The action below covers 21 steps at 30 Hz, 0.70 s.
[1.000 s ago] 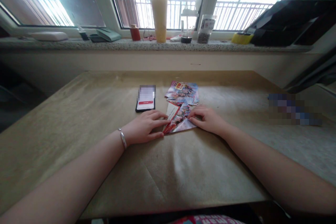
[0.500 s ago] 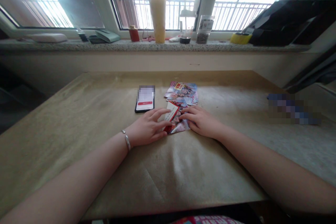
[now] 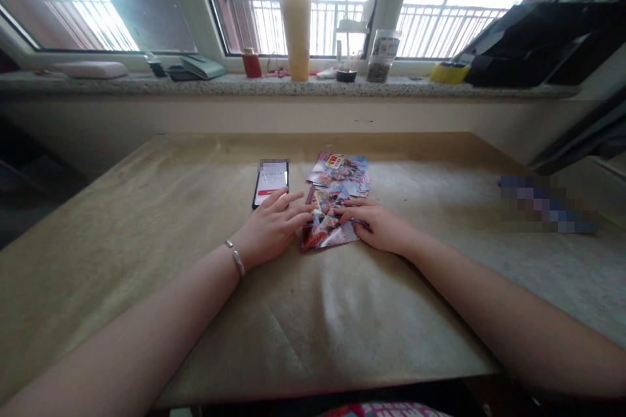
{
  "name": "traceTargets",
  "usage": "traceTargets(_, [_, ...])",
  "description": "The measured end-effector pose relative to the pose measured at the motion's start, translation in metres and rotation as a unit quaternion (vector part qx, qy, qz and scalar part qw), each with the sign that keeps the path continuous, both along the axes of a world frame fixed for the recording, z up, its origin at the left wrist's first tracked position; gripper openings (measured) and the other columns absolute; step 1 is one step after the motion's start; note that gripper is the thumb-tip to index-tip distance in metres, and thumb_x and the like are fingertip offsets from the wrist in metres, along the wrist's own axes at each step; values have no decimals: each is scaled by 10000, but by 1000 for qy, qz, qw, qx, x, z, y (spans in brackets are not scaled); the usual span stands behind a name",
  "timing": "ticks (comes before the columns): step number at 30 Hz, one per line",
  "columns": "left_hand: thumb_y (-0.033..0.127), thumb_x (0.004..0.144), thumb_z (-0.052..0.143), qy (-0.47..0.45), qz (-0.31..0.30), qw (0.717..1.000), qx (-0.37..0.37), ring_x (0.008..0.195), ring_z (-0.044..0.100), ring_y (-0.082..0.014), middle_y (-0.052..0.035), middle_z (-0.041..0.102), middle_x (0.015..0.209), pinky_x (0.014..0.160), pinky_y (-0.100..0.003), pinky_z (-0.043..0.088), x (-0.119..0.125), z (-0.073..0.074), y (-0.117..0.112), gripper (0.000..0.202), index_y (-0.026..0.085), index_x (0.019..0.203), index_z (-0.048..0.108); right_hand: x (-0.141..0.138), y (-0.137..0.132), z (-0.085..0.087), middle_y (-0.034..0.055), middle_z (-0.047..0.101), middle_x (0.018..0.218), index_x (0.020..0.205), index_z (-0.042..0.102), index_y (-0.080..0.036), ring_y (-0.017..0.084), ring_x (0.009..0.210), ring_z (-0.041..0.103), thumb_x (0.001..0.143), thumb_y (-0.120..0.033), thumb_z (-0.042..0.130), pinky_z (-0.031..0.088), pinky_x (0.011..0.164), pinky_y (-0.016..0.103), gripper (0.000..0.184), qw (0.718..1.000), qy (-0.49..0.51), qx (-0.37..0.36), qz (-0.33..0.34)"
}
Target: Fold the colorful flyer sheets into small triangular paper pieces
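Observation:
A colourful printed leaflet (image 3: pixel 325 234) lies on the table between my hands, with its creased or folded part raised a little in the middle. My left hand (image 3: pixel 274 225) is open, its fingers spread; the fingertips reach the left edge of the leaflet. My right hand (image 3: pixel 381 227) rests at the right edge, fingers over the paper and a bit of it showing between fingers and thumb. Just beyond lies a second printed leaflet or small stack (image 3: pixel 340 171), partly overlapped. A phone (image 3: pixel 271 184) with a lit screen lies behind my left hand, which hides its lower right corner.
A brown-covered table (image 3: pixel 220 332) extends around my arms. A blurred dark blue item (image 3: pixel 548 205) lies at its right side. The stone windowsill (image 3: pixel 210 86) holds a tall cup of yellow drink (image 3: pixel 295 32), a red bottle (image 3: pixel 252 64), a clear container (image 3: pixel 382 55) and a yellow roll (image 3: pixel 448 71).
The white panel with a red border has gone from sight, and printed pictures show in its place. My left hand has shifted slightly left and away, its fingers now straighter and overlapping the phone.

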<state>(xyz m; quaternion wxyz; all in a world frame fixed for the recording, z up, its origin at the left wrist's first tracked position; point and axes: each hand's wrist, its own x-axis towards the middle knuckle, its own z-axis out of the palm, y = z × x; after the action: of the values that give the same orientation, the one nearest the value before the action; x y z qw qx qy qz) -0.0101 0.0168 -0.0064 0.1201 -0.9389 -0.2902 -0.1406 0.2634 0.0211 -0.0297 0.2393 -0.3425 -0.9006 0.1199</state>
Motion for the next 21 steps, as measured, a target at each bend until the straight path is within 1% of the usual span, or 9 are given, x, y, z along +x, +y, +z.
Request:
traceTargets(3, [91,867,460,-19,42,999,29,1294,403,-276,-6,596,1275,1115,-554,261,-2,-3,3,391,250,1201,584,1,-1,2,2,652,1210,1020,668,-258,223,1228,517,717,3,472,420,1039,452,446,1000,1,-9,9])
traceTargets(6, [129,892,491,-26,75,995,56,1295,397,-302,-13,613,1248,1108,-590,245,-5,-5,6,314,266,1138,628,2,-2,5,2,651,1213,1013,672,-261,224,1240,507,731,-22,510,410,1045,449,404,999,-2,-25,21])
traceTargets(8, [157,896,521,-26,76,995,55,1296,397,-310,-16,624,1229,1104,-600,241,-6,-5,8,262,275,1089,653,3,-3,8,18,642,1231,994,671,-248,232,1244,500,762,-97,571,406,1044,451,294,999,0,-32,37])
traceTargets(10, [164,896,537,-30,70,996,41,1294,404,-303,-13,627,1223,1099,-597,247,-7,-4,8,245,288,1065,664,4,-3,9,48,629,1250,989,664,-230,243,1245,497,773,-224,650,404,1039,461,216,998,5,-29,61])
traceTargets(12, [155,901,531,-33,65,997,21,1289,417,-290,-6,626,1226,1089,-583,268,-7,-3,8,257,300,1064,667,7,-1,9,78,613,1269,1019,659,-222,254,1236,504,738,-344,718,397,1040,473,312,996,2,-19,87])
traceTargets(13, [151,904,524,-30,64,997,11,1281,428,-286,-4,626,1228,1077,-572,288,-8,-2,8,264,302,1067,668,8,0,9,87,608,1274,1039,660,-223,255,1226,514,728,-375,729,394,1041,474,352,995,-2,-12,97])
traceTargets(14, [149,907,519,-22,61,998,1,1270,441,-284,-2,624,1231,1062,-558,311,-8,-1,7,270,302,1072,669,10,2,8,91,605,1277,1053,665,-228,251,1213,526,738,-385,724,394,1040,471,356,995,-6,-4,103])
traceTargets(17, [146,910,505,4,46,999,-12,1226,482,-278,-2,631,1222,1004,-509,372,-9,1,7,283,294,1088,668,14,4,7,81,611,1266,1055,693,-260,233,1171,557,829,-349,640,418,1012,451,248,994,-20,35,105])
traceTargets(21, [163,922,500,41,26,999,11,1171,514,-265,-3,662,1165,956,-461,405,-9,4,6,268,269,1106,662,18,2,10,57,676,1135,1031,717,-295,220,1033,611,892,-328,552,473,913,412,218,990,-72,92,80])
